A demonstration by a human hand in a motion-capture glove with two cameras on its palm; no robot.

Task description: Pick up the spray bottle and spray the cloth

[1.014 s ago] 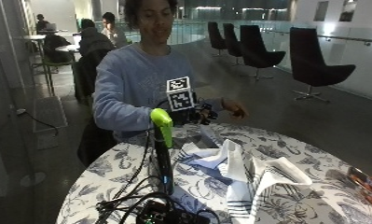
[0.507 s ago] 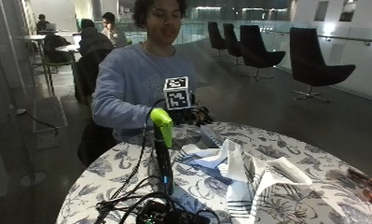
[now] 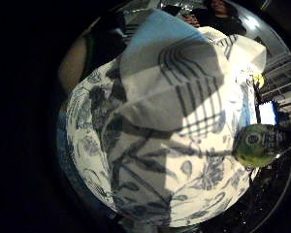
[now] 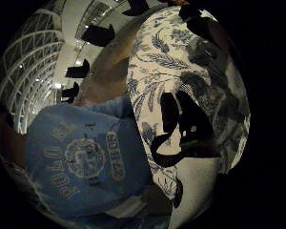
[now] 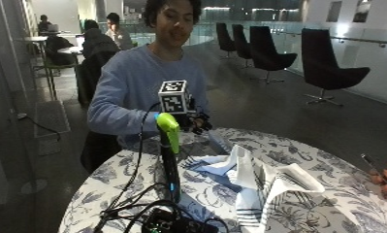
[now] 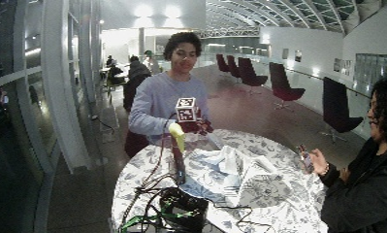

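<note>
— Round table (image 5: 322,170) with the blue floral cover: where's the bottle?

— Tall dark spray bottle with a lime-green trigger head (image 5: 169,160) stands upright near the left edge. White cloth with dark stripes (image 5: 270,187) lies crumpled just right of it.

— And the black-gloved right hand (image 5: 194,122)?

— Raised at the far edge, behind the bottle, holding nothing; fingers loosely curled, I think.

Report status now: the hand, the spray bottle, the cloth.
Right hand above table edge, holding nothing. Spray bottle upright, untouched. Cloth crumpled beside it.
</note>
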